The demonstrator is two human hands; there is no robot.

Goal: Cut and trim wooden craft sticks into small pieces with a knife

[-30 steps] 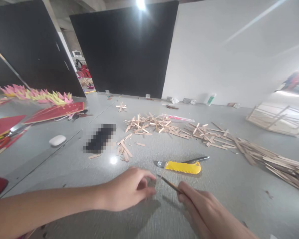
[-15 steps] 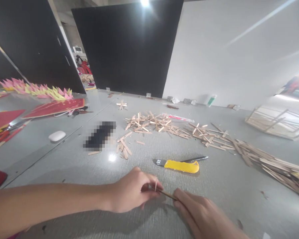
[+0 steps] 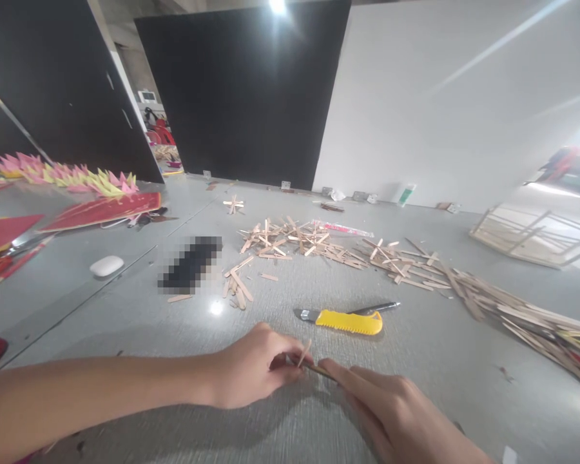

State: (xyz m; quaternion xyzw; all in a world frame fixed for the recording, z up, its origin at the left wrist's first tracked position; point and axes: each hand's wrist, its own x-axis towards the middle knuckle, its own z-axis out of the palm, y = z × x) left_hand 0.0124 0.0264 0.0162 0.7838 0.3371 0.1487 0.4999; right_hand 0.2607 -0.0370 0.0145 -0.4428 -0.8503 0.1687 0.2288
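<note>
Near the front of the grey table, my left hand point(image 3: 258, 366) pinches thin wooden sticks, one short pale stick point(image 3: 305, 353) poking up between its fingertips. From there a darker thin stick point(image 3: 322, 370) runs right to my right hand point(image 3: 386, 399), whose fingers are closed on its other end. Behind the hands lies a yellow cutter point(image 3: 350, 321), with a dark pen point(image 3: 379, 308) partly behind it. Farther back are a pile of short wooden sticks point(image 3: 290, 238) and a small loose group of sticks point(image 3: 238, 283).
A blurred-out dark object point(image 3: 191, 265) and a white case point(image 3: 107, 266) lie left. Long sticks point(image 3: 526, 309) and a stick frame point(image 3: 526, 241) are at right. Red boards point(image 3: 106, 211) and pink-yellow paper pieces point(image 3: 67, 175) stand far left; a green-white tube point(image 3: 406, 194) leans behind.
My right hand has moved slightly left along the stick, its index finger now stretched toward my left hand. The short pale stick has tilted to the right. The view has shifted slightly.
</note>
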